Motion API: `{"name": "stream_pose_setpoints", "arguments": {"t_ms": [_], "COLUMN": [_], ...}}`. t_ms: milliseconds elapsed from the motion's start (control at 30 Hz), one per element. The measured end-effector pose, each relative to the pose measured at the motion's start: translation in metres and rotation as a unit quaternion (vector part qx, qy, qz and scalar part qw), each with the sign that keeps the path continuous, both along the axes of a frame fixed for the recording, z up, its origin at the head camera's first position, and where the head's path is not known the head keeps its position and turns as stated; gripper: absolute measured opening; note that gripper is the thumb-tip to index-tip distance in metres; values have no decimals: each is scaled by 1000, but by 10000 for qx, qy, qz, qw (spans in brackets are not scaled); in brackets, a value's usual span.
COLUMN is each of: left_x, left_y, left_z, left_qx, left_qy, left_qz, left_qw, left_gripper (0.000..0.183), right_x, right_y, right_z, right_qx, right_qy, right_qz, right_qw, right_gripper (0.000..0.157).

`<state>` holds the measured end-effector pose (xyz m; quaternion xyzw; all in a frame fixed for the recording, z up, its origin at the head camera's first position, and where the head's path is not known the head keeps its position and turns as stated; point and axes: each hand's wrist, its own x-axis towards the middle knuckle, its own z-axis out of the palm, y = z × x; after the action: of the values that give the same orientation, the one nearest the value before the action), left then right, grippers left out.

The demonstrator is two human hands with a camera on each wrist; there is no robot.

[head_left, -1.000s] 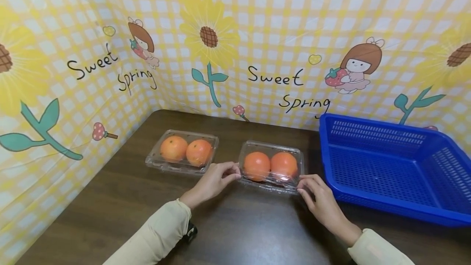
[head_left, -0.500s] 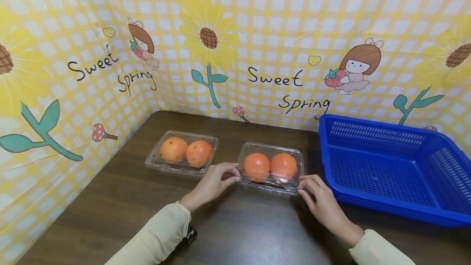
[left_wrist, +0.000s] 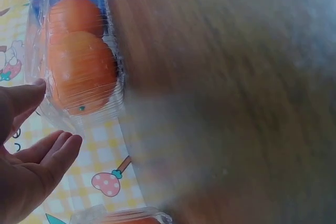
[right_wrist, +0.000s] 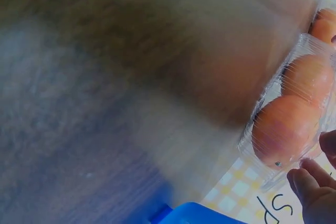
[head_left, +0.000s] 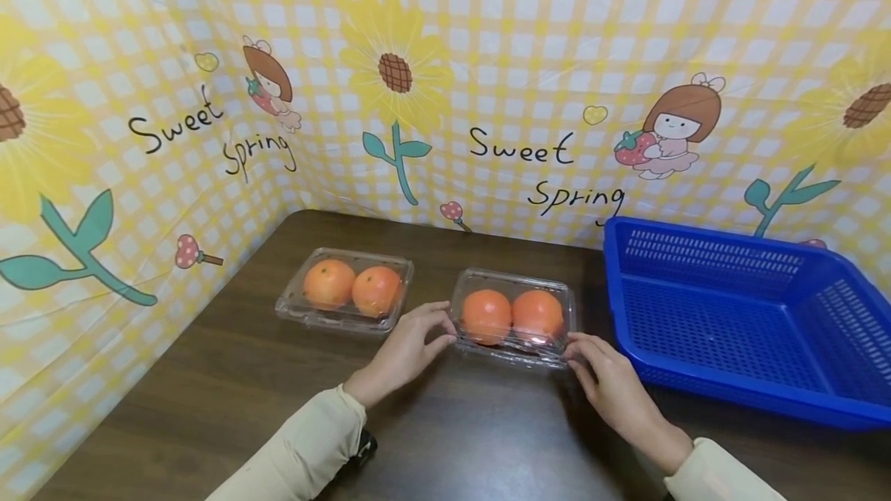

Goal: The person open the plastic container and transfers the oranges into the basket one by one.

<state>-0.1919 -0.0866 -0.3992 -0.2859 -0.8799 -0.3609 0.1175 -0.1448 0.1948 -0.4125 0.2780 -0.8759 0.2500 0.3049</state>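
A lidded clear plastic fruit box (head_left: 515,356) with two oranges (head_left: 486,316) lies on the brown table between the hands. At its left end is the left hand (head_left: 404,346); thumb and fingers stand apart in the left wrist view, fingertips right at the box corner. The right hand (head_left: 616,389) has its fingertips at the near right corner, fingers loosely bent, thumb below. In the right wrist view, this hand (right_wrist: 317,182) is partly cut off by the frame edge. A second such box (head_left: 334,323), also with two oranges (head_left: 329,284), sits further left.
A blue perforated plastic basket (head_left: 703,323) stands to the right, close beside the right hand. Behind and to the left hangs a yellow checked cloth (head_left: 515,37) with sunflowers. The dark wood table (head_left: 445,424) reaches toward the person.
The left hand's fingers have lifted and parted slightly at the box's left end, and its forearm has shifted a little right. The right hand has drifted slightly right. Both boxes have stayed in place.
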Motion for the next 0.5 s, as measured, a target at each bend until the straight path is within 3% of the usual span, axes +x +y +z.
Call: {"name": "stream_pose_setpoints", "arguments": {"t_ms": [267,500], "left_x": [1,0], "left_y": [1,1], "left_z": [-2,-3], "left_qx": [-198,-3], "left_qy": [149,159], "left_qz": [-31,-43], "left_qw": [9997,9999], "left_gripper": [11,11], "right_x": [2,3], "right_y": [-1,-3], "right_z": [1,3], "right_qx": [5,-319], "right_qy": [154,106], "right_qz": [-152,-196], "right_qw": [9998,9992], "right_gripper": [28,27]}}
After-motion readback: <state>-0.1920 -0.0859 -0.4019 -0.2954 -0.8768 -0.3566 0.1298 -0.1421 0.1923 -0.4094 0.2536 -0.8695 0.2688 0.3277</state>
